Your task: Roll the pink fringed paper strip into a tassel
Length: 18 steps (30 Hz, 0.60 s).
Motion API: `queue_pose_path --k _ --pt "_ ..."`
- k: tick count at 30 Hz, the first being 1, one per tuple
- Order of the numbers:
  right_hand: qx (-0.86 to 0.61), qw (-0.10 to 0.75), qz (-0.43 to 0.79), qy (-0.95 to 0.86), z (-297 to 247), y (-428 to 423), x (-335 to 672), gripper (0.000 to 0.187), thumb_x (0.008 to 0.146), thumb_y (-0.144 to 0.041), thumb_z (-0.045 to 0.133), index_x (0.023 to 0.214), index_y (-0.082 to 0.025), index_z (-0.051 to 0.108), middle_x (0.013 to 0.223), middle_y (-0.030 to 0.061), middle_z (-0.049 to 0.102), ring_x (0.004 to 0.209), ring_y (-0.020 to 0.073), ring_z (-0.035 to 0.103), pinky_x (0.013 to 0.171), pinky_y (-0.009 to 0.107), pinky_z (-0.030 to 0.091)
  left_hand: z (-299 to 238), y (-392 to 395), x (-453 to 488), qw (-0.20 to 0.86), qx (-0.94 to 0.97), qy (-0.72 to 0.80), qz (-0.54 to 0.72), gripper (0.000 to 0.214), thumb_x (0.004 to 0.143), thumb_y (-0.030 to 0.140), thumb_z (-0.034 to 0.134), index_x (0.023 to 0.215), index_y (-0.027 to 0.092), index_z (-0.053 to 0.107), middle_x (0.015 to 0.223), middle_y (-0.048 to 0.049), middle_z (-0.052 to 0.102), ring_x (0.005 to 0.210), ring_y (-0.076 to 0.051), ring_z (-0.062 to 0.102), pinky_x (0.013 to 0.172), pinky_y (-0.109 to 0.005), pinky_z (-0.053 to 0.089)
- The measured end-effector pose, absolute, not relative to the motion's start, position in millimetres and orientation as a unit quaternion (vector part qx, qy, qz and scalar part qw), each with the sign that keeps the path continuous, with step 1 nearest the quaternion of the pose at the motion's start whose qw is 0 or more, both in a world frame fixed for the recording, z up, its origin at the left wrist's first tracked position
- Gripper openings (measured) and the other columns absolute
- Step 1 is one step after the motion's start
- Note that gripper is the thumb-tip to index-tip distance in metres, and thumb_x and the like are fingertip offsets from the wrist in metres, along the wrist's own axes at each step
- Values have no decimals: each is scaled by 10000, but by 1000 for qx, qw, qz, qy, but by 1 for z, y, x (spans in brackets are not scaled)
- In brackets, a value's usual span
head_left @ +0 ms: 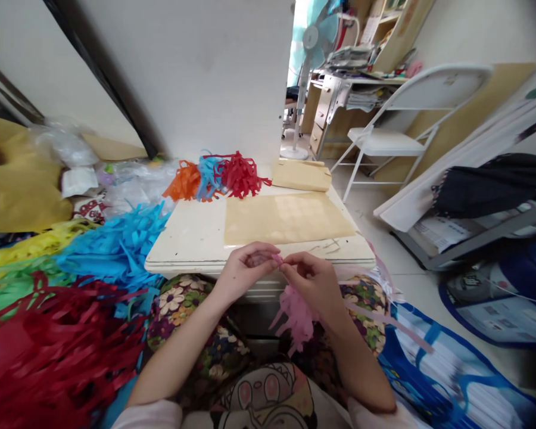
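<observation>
My left hand (245, 268) and my right hand (312, 277) meet just below the front edge of a low white table (192, 238). Both pinch the top of a pink fringed paper tassel (295, 316), whose cut strips hang down over my lap. A long pink strip (384, 319) trails off to the right across my knee. On the table's far edge lie three finished tassels: orange (184, 182), light blue (208, 176) and red (240, 174).
A tan sheet (286, 217) lies flat on the table, a folded tan packet (301, 174) behind it. Piles of fringed paper lie at left: red (49, 351), blue (111, 247), green and yellow (31, 244). A white folding chair (393, 131) and standing fan (312, 53) are beyond.
</observation>
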State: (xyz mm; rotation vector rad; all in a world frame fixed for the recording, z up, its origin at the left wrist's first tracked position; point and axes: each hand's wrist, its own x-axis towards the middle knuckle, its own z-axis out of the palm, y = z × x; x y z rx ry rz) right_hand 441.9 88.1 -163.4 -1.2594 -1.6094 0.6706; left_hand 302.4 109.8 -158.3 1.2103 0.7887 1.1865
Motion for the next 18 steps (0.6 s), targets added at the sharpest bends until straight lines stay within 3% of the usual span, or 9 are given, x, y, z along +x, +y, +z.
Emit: queue_pose_path --k 4,8,13,18 --pt "-514 490 318 -628 -165 88 439 145 678 -293 545 654 -154 578 459 -42 452 411 61 368 397 175 287 -158 110 303 609 511 338 504 225 564 106 640 775 175 602 624 35 635 592 -69 581 586 -155 459" --pt "-526 489 293 -631 -165 87 435 141 680 -294 547 680 -156 573 450 -49 442 397 58 349 389 174 270 -161 111 300 609 512 368 481 70 591 181 634 647 142 620 626 -4 636 581 -86 567 580 -186 448" --pt "-488 450 302 -684 -163 88 435 125 708 -269 504 722 -159 561 452 -54 438 395 59 355 400 172 281 -164 110 300 545 559 359 511 31 609 186 620 612 157 612 661 4 602 625 -92 542 577 -191 413" --pt "-491 411 251 -726 -165 90 434 70 666 -196 489 612 -158 510 527 -31 484 495 81 428 496 187 331 -158 107 301 461 603 396 517 59 637 154 576 578 151 585 593 14 533 583 -83 490 551 -193 370"
